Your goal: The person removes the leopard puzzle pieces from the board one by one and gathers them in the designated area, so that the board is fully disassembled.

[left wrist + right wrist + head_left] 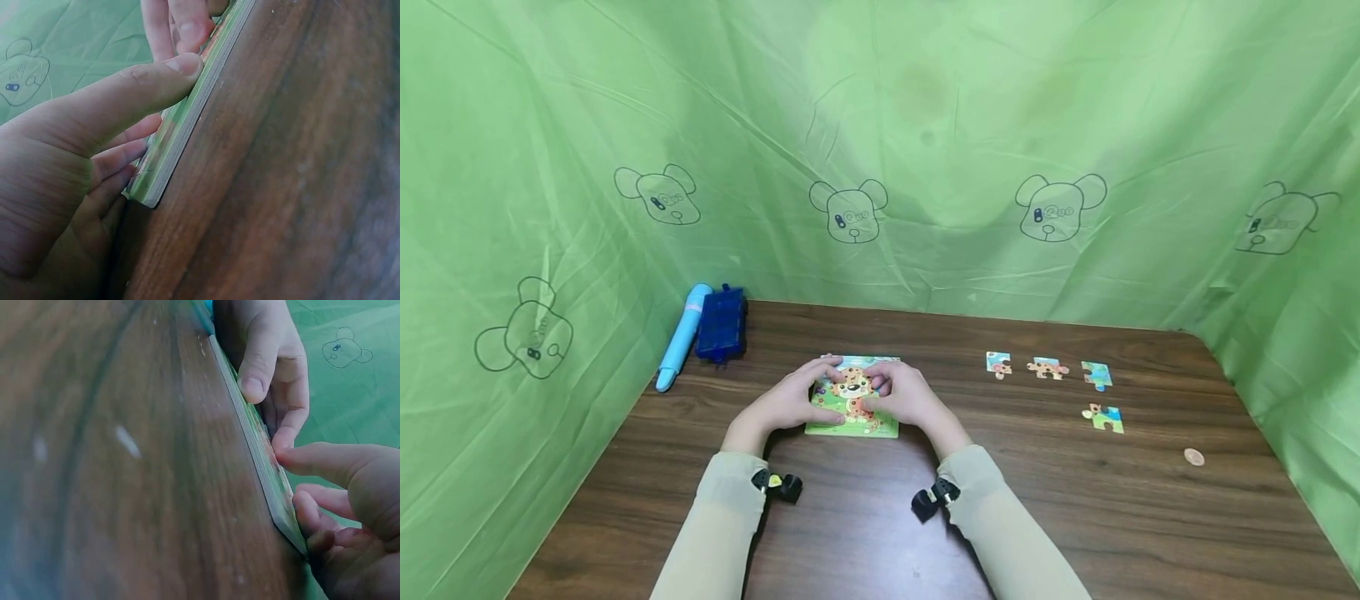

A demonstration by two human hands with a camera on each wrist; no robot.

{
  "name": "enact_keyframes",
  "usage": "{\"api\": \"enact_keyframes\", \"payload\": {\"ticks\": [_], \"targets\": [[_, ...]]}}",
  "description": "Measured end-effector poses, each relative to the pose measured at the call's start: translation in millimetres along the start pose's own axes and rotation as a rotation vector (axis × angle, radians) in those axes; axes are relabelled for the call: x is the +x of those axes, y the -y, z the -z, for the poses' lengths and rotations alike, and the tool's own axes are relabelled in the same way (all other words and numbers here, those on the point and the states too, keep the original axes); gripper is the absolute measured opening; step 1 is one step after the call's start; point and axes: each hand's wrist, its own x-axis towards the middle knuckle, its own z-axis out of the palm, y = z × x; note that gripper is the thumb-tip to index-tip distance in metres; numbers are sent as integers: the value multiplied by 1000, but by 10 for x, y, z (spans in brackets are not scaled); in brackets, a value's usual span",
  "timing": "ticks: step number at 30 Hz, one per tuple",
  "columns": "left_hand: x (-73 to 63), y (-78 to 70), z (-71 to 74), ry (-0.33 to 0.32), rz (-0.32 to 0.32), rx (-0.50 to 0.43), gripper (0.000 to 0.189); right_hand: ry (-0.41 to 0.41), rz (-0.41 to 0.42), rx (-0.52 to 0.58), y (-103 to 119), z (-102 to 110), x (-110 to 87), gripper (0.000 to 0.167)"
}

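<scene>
A jigsaw puzzle (852, 427) with a spotted cartoon animal on a green and blue ground lies flat on the table in the head view. My left hand (792, 395) rests over its left side. The left thumb (178, 67) lies nearly straight on the picture, while the other fingers touch near the left edge. From the right, my right hand (906, 395) reaches over the picture with bent fingers. Its thumb (312, 457) touches the surface, and other fingertips meet the right edge. Whether a loose piece sits between the right fingers is hidden.
Several loose puzzle pieces, including a blue-cornered one (1097, 374) and a green one (1103, 418), lie to the right. Beyond them is a small round disc (1193, 457). A blue box (722, 323) and a light-blue stick (683, 337) stand back left. Green curtains (925, 275) surround the table.
</scene>
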Motion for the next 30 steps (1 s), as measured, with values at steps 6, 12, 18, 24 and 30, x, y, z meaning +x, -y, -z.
{"api": "enact_keyframes", "payload": {"ticks": [6, 12, 18, 24, 30], "targets": [[6, -10, -7, 4, 3, -3, 57, 35, -6, -27, 7, -16, 29, 60], [-9, -20, -5, 1, 8, -18, 57, 57, -52, 12, 22, -26, 49, 58], [-20, -24, 2, -1, 10, -20, 57, 49, -107, 56, 36, -51, 81, 58], [-20, -59, 9, 1, 0, -30, 58, 32, -131, 59, 55, -46, 79, 56], [-15, -65, 8, 2, 4, -32, 57, 7, -120, 57, 71, -53, 64, 52]]}}
